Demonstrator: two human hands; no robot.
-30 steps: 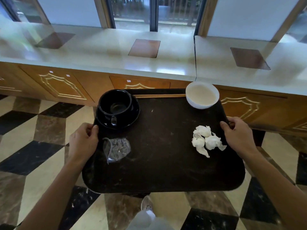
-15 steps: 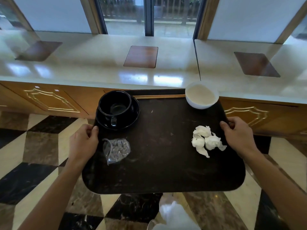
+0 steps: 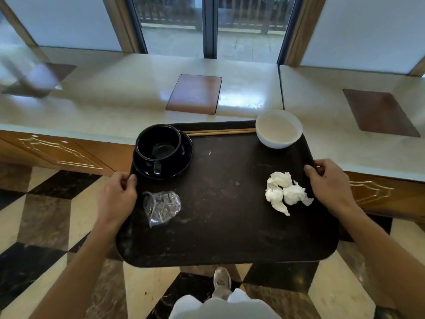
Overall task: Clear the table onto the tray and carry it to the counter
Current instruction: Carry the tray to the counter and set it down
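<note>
Fingers (image 3: 128, 180) of both hands clamped on the tray (image 3: 225, 238) side edges, far edge over the bench (image 3: 128, 111), black cup (image 3: 158, 143) at far-left corner

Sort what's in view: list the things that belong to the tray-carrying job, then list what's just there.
Part of the job:
tray, held by the left hand and right hand
black cup on its saucer
white bowl
chopsticks
crumpled napkins
crushed plastic cup
counter, the destination

Just there:
brown inset panel
window
checkered floor
</note>
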